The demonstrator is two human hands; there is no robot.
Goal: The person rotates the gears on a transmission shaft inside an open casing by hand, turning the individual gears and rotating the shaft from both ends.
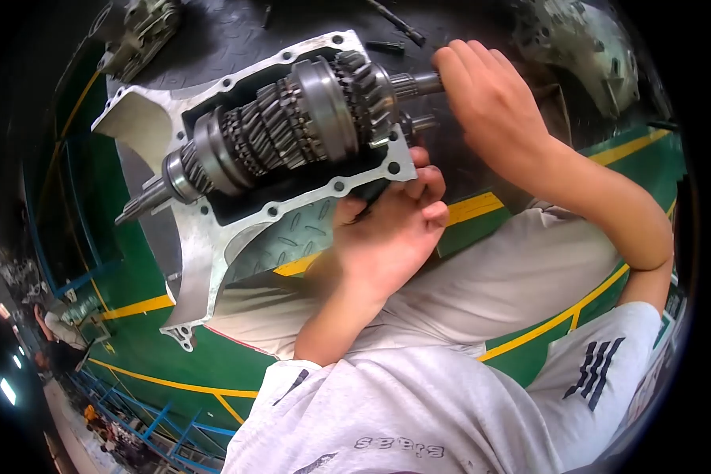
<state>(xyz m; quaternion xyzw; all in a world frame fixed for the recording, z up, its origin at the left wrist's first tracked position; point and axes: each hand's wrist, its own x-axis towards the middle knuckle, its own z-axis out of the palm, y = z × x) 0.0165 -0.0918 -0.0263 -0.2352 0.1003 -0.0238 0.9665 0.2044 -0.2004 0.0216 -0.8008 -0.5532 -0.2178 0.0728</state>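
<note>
An open metal gearbox housing [284, 207] lies before me with a gear shaft assembly [272, 130] along its cavity. The shaft carries several helical gears and smooth synchronizer rings. Its splined end [407, 85] sticks out at the right, and my right hand [490, 99] is closed round the tip. Below that, a shorter second shaft end [423, 122] protrudes. My left hand [395, 225] is curled at the housing's near right corner, thumb below the flange and fingers against the end; part of its grip is hidden. The narrow shaft tip [142, 201] extends past the left end.
A dark textured workbench [221, 39] supports the housing. Another metal casting [584, 55] sits at upper right, and one more [142, 35] at upper left. Near the back lie a bolt [385, 47] and a dark rod [399, 22]. Another person [59, 340] is far left.
</note>
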